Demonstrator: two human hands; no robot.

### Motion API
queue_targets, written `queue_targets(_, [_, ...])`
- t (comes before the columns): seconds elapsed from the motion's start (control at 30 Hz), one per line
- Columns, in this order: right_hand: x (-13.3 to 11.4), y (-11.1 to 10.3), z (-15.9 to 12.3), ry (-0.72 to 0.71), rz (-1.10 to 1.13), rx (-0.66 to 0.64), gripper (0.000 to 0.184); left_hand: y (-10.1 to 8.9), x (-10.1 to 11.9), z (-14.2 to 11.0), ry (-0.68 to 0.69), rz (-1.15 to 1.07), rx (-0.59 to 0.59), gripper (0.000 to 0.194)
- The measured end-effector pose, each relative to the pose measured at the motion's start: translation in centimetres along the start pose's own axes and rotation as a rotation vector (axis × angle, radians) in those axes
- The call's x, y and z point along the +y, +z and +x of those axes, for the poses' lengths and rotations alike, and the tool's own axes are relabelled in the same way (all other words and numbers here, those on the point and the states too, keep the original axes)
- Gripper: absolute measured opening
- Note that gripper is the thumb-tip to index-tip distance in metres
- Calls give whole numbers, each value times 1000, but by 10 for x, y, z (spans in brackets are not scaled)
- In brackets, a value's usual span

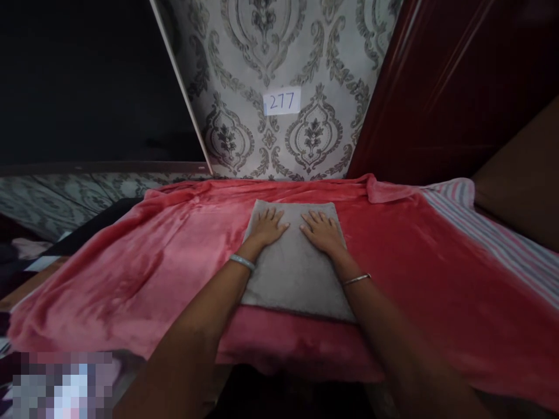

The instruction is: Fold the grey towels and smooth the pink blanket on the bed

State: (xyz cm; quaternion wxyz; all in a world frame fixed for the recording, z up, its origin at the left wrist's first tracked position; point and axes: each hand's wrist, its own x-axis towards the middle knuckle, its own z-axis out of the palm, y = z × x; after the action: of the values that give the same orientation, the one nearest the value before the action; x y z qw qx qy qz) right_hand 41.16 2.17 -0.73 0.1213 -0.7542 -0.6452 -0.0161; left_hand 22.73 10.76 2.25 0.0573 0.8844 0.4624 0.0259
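A grey cloth (297, 279), roughly square and lying flat, rests on a red plush blanket (393, 262). My left hand (267, 227) presses on its upper left part with the fingers spread. On the upper right part lies my right hand (322, 231), palm down and fingers apart. Neither hand grips anything. A pale bangle (241, 262) circles my left wrist, and a thin metal one (357, 279) is on the right. The cloth's side edges are partly hidden by my forearms.
Behind the blanket stands a patterned wall (271, 139) with a paper label (282, 101) reading 277. A large dark screen (96, 81) is at the left, a dark red glossy panel (437, 87) at the right. Striped fabric (489, 233) lies along the blanket's right side.
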Motion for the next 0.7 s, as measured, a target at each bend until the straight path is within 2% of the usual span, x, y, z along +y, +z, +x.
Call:
queue_targets(0.2, [2,1,-1,10,-10,-31,59,-1,-20,-36,-82,14,-27,75])
queue_targets(0.37, [2,-4,-1,10,23,-39,59,3,-41,-80,-51,8,-50,68])
queue_targets(0.47, [0,-15,-2,29,68,-110,59,-2,-48,-103,-35,25,-67,66])
queue_targets(0.57, [-8,-25,-13,34,109,-157,58,-12,-34,-120,-25,57,-12,65])
queue_targets(0.7, [-25,-25,-45,-74,141,-107,56,-9,13,-132,139,35,93,65])
